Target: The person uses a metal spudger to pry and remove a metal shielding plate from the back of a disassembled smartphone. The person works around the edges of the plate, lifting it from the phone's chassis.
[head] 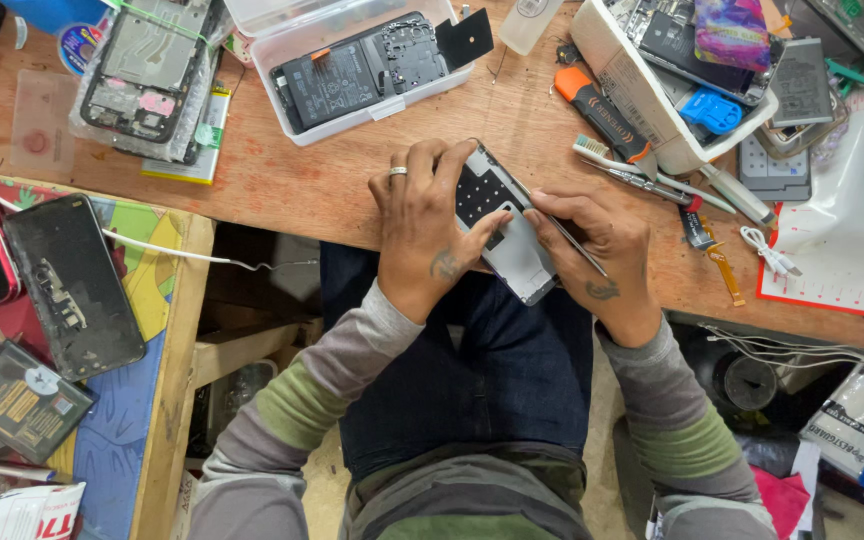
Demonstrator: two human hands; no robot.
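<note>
An opened phone frame (512, 240), silver with a black perforated panel, lies at the front edge of the wooden bench (312, 180). My left hand (424, 228), a ring on one finger, grips its left side with the thumb across the panel. My right hand (592, 245) rests on the frame's right edge and holds thin metal tweezers (572, 240), tips toward the frame's upper part.
A clear plastic box (352, 70) with phone parts sits behind. A white tray (672, 70) of phones, a toothbrush (642, 172) and an orange-handled tool (602, 112) lie right. A dismantled phone (147, 70) lies at back left, a dark phone (72, 285) on the side table.
</note>
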